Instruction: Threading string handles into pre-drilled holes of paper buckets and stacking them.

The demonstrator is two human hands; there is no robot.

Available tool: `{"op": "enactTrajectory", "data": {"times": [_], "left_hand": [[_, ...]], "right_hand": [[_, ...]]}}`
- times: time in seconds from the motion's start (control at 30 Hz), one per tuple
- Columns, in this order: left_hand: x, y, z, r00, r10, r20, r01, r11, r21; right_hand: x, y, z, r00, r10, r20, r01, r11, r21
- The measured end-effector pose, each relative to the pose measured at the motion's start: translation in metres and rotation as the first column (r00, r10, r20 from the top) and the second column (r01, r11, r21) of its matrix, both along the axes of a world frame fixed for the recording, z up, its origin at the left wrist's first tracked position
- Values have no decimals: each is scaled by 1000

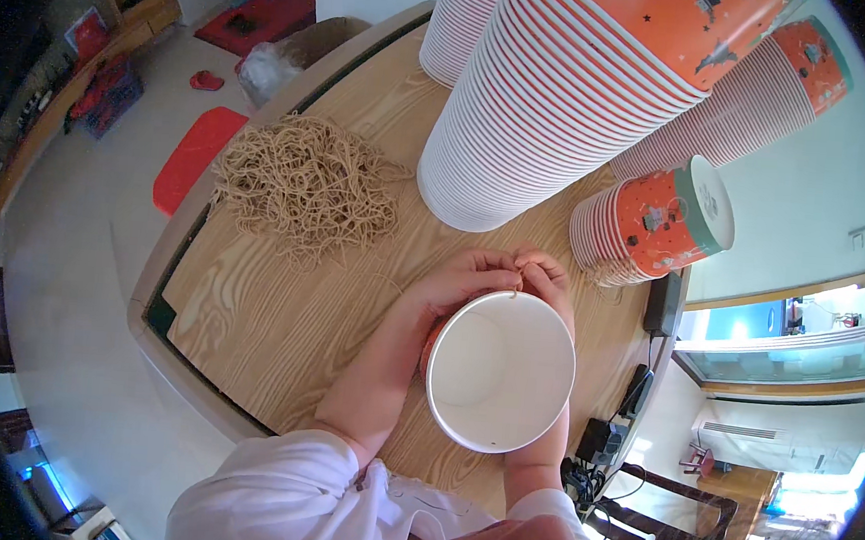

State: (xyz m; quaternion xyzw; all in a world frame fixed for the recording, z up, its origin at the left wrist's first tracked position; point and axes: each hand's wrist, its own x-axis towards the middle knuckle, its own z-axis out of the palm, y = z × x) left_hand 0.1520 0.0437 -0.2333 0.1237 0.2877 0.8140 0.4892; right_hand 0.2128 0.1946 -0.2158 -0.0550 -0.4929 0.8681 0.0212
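Large white-lined orange paper bucket (501,370) held above the wooden desk (279,309), far rim pinched with a thin tan string (517,290) between left hand (462,284) and right hand (550,281) fingers, tangled tan string heap (308,186) leftward, stacked buckets (555,98) beyond.

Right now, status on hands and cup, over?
Left hand and right hand both pinching at far rim of open paper cup. Cord pile left, cup stacks close behind.
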Motion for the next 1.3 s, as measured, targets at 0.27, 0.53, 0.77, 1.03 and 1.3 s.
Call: {"op": "enactTrajectory", "data": {"times": [0.27, 0.53, 0.77, 1.03, 1.3], "left_hand": [[-2, 0, -3, 997, 27, -77, -25, 999, 27], [-10, -6, -24, 993, 70, -90, -45, 968, 247], [-5, -9, 2, 952, 111, -287, -98, 993, 58], [-6, -3, -4, 856, 59, -514, -100, 994, -52], [-2, -1, -4, 921, 31, -389, -52, 998, -44]], "right_hand": [[-5, 6, -9, 999, 24, -41, -22, 999, 36], [-7, 7, -4, 997, 9, -77, 6, 983, 184], [-8, 10, -7, 1000, 10, -10, -6, 928, 372], [-4, 5, 11, 999, -1, 34, -11, 934, 358], [0, 0, 29, 999, -16, 50, -8, 901, 434]]}}
